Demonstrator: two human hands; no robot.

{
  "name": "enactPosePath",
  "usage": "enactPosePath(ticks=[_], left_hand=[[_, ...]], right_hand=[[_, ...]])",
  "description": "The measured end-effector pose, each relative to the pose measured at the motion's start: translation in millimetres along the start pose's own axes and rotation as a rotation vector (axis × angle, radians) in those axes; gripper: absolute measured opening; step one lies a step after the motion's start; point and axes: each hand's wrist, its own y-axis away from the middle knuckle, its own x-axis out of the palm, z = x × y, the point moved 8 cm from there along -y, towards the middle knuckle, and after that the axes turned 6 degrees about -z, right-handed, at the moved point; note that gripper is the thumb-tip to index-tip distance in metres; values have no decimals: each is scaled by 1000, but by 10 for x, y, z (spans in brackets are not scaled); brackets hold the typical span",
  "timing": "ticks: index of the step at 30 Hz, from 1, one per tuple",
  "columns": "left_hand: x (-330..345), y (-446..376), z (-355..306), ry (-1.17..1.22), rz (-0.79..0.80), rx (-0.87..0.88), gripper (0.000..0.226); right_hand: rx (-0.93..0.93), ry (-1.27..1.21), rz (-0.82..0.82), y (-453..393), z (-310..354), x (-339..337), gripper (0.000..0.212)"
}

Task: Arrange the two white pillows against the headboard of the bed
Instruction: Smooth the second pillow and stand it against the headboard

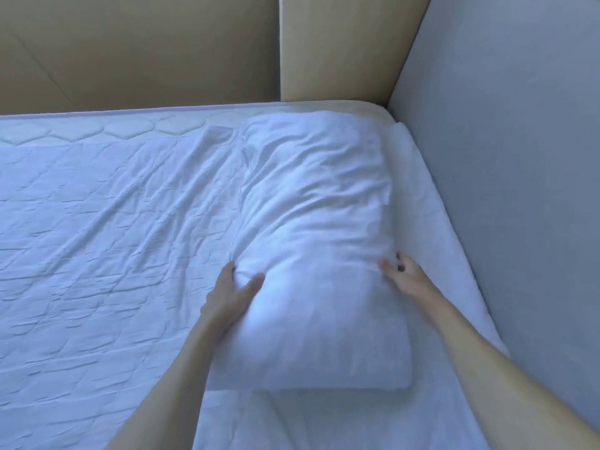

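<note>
One white pillow (pixel 311 241) lies lengthwise on the bed near the grey padded headboard (pixel 506 157) at the right, its far end close to the bed's corner. My left hand (pixel 232 293) grips the pillow's left side, thumb on top. My right hand (pixel 406 274) presses against its right side, fingers tucked between the pillow and the mattress edge. A narrow strip of white sheet separates the pillow from the headboard. I see no second pillow.
The mattress (pixel 81 222) with its wrinkled white quilted cover stretches to the left. A tan padded wall panel (pixel 146 50) runs along the bed's far side and meets the headboard at the corner.
</note>
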Motion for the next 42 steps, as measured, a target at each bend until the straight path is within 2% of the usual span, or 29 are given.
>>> enactPosePath(ticks=[2,3,6,9,11,14,16,18,20,24,28,32,35,39,41,42], left_hand=[[99,50,205,-66,-57,-28,106],[117,72,265,-52,-95,-63,105],[175,180,204,19,-96,-42,81],[219,344,186,162,-84,-2,55],[317,474,412,200,-112,-59,58],[533,647,710,104,-79,-134,63],[581,652,785,100,-114,-170,83],[613,628,771,99,-142,-173,104],[741,647,743,171,-96,-121,107],[876,642,710,137,-126,-87,96],[916,506,747,79,-156,-89,97],[996,421,870,67,-107,-97,92],[993,419,823,116,-79,-75,92],[866,363,610,130,69,-96,81],[621,77,352,78,46,-133,65],[461,-124,220,86,-34,-151,73]], right_hand=[[54,17,38,263,-415,95,70],[61,-24,56,371,-518,142,62],[61,-181,138,589,-466,166,36],[58,-438,111,630,-362,-165,26],[95,-444,42,591,-584,-408,26],[87,81,-81,439,-1032,-611,32],[88,203,-142,427,-1113,-647,47],[60,154,-68,431,-1123,-545,65],[22,161,3,465,-1194,-376,82],[17,188,-68,501,-1208,-174,73],[66,133,-80,508,-1125,-174,72],[75,80,-86,561,-1197,-221,81],[103,75,-12,487,-1216,-263,88],[161,-44,179,441,-926,-322,43],[152,-140,213,198,-673,-398,48],[124,-178,178,-10,-509,-438,60]])
